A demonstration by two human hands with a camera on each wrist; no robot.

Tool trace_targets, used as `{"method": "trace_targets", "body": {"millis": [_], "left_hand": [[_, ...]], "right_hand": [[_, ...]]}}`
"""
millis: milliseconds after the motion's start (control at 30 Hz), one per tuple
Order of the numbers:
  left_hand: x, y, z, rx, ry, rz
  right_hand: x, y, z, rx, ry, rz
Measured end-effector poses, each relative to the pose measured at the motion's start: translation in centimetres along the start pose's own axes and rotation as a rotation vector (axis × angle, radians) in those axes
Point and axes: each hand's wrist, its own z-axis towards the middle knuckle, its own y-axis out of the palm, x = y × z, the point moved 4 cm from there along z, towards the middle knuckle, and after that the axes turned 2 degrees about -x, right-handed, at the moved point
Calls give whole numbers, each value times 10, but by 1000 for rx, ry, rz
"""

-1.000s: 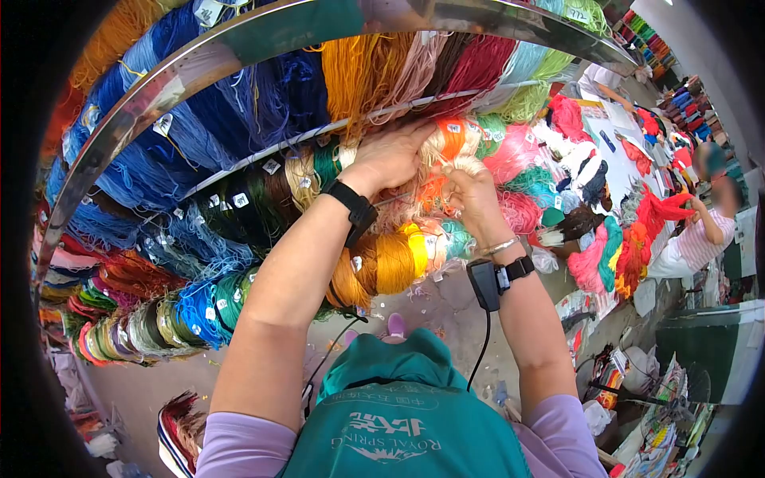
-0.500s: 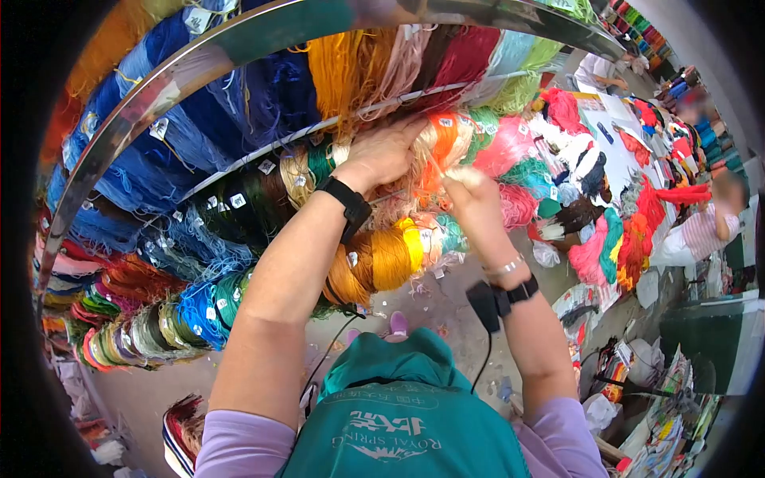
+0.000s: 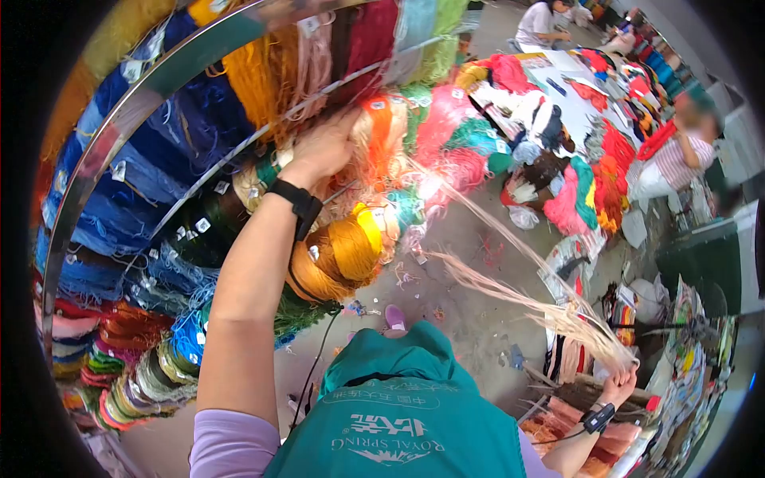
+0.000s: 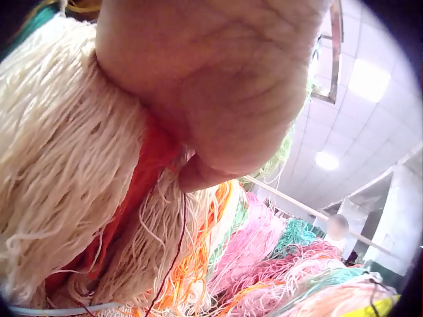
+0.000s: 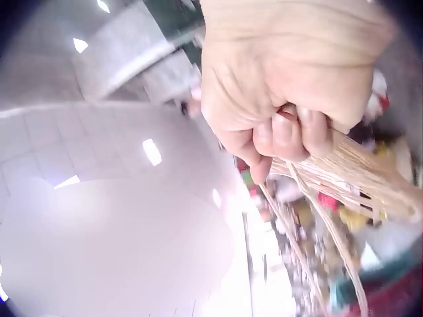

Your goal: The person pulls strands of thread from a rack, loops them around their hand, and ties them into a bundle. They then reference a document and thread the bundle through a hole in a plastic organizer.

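Observation:
Far out to the lower right, my right hand point(image 3: 617, 388) grips a bundle of long cream threads point(image 3: 586, 325). Its fingers curl into a fist round the threads in the right wrist view, with loose ends point(image 5: 337, 238) hanging below. One strand line stretches back up to the hanging skeins; another tail trails in the air over the floor. My left hand point(image 3: 320, 153) stays at the rack, holding the top of the cream skeins point(image 4: 59, 145) beside a red-orange skein point(image 4: 142, 175). The left thumb bends over the threads; the other left fingers are hidden.
A curved metal rail point(image 3: 171, 88) arches over rows of blue, gold and other skeins. Orange-gold skeins point(image 3: 343, 251) hang below my left forearm. Beyond, a table holds heaps of coloured yarn point(image 3: 510, 73), and a person point(image 3: 673, 167) is at its right side. Scraps lie on the floor.
My right hand has swung from beside the left hand far out to the lower right, drawing the cream threads out long. The left hand keeps to the skeins while the head view has shifted.

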Motion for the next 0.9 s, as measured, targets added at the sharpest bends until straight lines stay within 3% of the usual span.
{"method": "trace_targets", "body": {"millis": [33,100,133,200,233,267,333,367,433,500,600,700,900], "left_hand": [[0,1,0,-8,-2,3],[2,0,0,-20,-11,11],[2,-1,1,-33,11,8],[-6,-1,4,-17,113,-30],[-5,0,4,-8,161,-50],[7,-7,-4,-6,217,22],[43,-33,-37,-36,206,168],[58,-40,-55,-58,195,241],[86,-50,-89,126,452,46],[112,-58,-130,-120,318,-402],[125,-27,-190,-399,211,-1023],[134,1,-243,-722,-13,-1258],[145,73,-313,-692,-247,-1563]], "right_hand": [[-13,-13,-16,214,-90,-28],[-23,-42,-19,345,-132,-342],[-19,-61,-5,148,23,-441],[34,-7,-32,123,129,-981],[65,27,-47,-50,337,-1137],[94,34,-45,-191,346,-1351],[160,-7,7,-569,107,-1908],[187,67,-50,-553,263,-1901],[240,95,-66,-791,305,-1917],[267,149,-120,-789,591,-1566],[290,196,-178,-749,887,-1221],[304,212,-213,-823,1088,-1047],[329,239,-272,-1032,1379,-942]]}}
